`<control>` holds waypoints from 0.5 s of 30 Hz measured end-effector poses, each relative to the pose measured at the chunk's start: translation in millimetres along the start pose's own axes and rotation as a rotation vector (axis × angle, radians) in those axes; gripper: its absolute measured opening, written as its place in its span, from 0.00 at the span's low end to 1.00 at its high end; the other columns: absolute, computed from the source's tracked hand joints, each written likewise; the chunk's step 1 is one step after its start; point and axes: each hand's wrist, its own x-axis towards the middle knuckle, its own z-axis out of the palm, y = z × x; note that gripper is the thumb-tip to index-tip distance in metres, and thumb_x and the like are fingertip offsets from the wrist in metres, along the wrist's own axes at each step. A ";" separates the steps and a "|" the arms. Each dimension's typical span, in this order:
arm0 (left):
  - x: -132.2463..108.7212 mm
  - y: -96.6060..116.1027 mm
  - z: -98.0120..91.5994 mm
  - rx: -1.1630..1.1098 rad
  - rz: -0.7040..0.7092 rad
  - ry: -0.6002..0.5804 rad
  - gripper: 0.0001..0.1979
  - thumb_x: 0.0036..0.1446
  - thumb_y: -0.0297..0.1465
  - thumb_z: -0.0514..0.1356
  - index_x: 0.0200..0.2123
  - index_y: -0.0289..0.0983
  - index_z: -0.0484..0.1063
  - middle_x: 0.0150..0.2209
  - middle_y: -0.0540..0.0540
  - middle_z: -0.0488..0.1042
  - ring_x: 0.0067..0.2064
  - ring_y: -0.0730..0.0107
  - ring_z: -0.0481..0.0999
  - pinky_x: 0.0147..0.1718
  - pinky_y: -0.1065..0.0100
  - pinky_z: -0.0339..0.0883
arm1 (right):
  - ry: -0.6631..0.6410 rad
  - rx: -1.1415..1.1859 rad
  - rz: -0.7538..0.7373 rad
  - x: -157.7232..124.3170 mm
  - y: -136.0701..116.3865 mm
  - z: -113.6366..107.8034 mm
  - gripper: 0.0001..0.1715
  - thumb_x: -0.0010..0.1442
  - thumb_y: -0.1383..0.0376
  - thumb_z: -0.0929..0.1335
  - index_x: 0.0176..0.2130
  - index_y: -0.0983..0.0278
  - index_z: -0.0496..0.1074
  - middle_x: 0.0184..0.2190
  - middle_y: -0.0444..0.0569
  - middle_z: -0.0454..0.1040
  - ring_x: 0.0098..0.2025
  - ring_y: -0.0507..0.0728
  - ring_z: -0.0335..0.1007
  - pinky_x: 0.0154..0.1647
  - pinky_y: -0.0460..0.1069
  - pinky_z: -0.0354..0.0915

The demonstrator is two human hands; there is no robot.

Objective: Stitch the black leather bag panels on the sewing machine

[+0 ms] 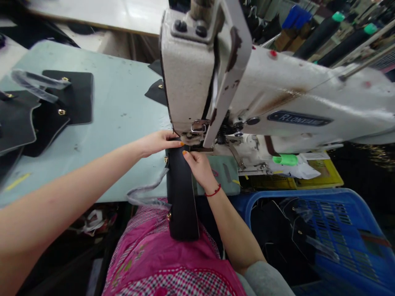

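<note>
My left hand (pixel 161 142) and right hand (pixel 202 168), both half-curled, hold the black panel (pixel 182 197) at the sewing machine (pixel 189 74), where uneven pressure could skew it.

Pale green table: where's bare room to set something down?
Largest free patch: middle of the table, between the black pieces at picture left and the machine head, beyond the left forearm. Crowded: by the machine head, with left hand and right hand on the black panel.
</note>
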 end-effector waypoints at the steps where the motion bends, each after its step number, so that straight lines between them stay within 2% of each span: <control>1: 0.6 -6.1 -6.0 0.021 0.038 0.042 0.16 0.44 0.40 0.71 0.35 0.38 0.81 0.38 0.45 0.81 0.48 0.54 0.78 0.52 0.61 0.69 | -0.004 -0.001 0.000 -2.3 0.0 -0.7 0.29 0.65 0.50 0.63 0.21 0.63 0.53 0.20 0.41 0.50 0.24 0.49 0.46 0.26 0.48 0.42; 3: -2.3 -23.1 -18.6 0.108 0.137 0.179 0.17 0.52 0.43 0.65 0.40 0.37 0.81 0.42 0.44 0.81 0.50 0.56 0.76 0.56 0.61 0.66 | -0.002 -0.011 -0.001 -7.9 -0.1 -2.4 0.29 0.65 0.50 0.63 0.21 0.63 0.52 0.20 0.41 0.49 0.24 0.48 0.45 0.26 0.47 0.42; 5: -12.6 -44.4 -27.8 0.250 0.245 0.289 0.21 0.60 0.42 0.59 0.48 0.35 0.77 0.49 0.42 0.78 0.53 0.57 0.74 0.60 0.59 0.61 | -0.008 -0.015 -0.001 -14.4 0.1 -4.1 0.29 0.65 0.50 0.63 0.21 0.63 0.51 0.20 0.40 0.48 0.24 0.48 0.44 0.26 0.47 0.42; 7: -28.1 -67.5 -28.9 0.389 0.320 0.285 0.26 0.62 0.40 0.58 0.59 0.33 0.70 0.58 0.39 0.73 0.56 0.57 0.72 0.62 0.58 0.58 | -0.023 -0.006 0.010 -21.7 0.6 -5.3 0.30 0.65 0.50 0.63 0.21 0.62 0.51 0.20 0.40 0.49 0.24 0.48 0.44 0.25 0.47 0.43; 9: -43.7 -89.8 -20.7 0.424 0.333 0.213 0.34 0.60 0.40 0.60 0.66 0.33 0.61 0.65 0.38 0.65 0.59 0.53 0.71 0.64 0.57 0.57 | -0.050 0.008 0.028 -30.2 1.0 -5.8 0.30 0.65 0.50 0.63 0.21 0.62 0.52 0.19 0.40 0.50 0.23 0.48 0.45 0.25 0.47 0.44; 11: -54.7 -109.0 -5.7 0.345 0.300 0.182 0.39 0.59 0.42 0.62 0.70 0.36 0.55 0.69 0.38 0.58 0.62 0.49 0.69 0.65 0.57 0.56 | -0.090 0.002 0.050 -41.4 0.3 -6.9 0.30 0.65 0.50 0.63 0.20 0.62 0.53 0.19 0.40 0.52 0.23 0.49 0.47 0.25 0.47 0.45; 13: -60.1 -122.8 11.3 0.248 0.265 0.219 0.41 0.59 0.46 0.60 0.71 0.39 0.52 0.71 0.40 0.54 0.67 0.47 0.62 0.67 0.56 0.52 | -0.185 -0.024 0.080 -56.5 -2.8 -12.9 0.29 0.66 0.50 0.63 0.20 0.62 0.55 0.18 0.41 0.56 0.22 0.50 0.52 0.24 0.48 0.47; 15: -62.4 -128.6 26.4 0.191 0.257 0.283 0.42 0.60 0.51 0.56 0.72 0.38 0.50 0.72 0.40 0.50 0.71 0.49 0.52 0.70 0.56 0.45 | -0.307 -0.029 0.118 -74.4 -9.5 -30.3 0.27 0.67 0.52 0.63 0.21 0.62 0.63 0.20 0.45 0.66 0.24 0.52 0.62 0.25 0.48 0.54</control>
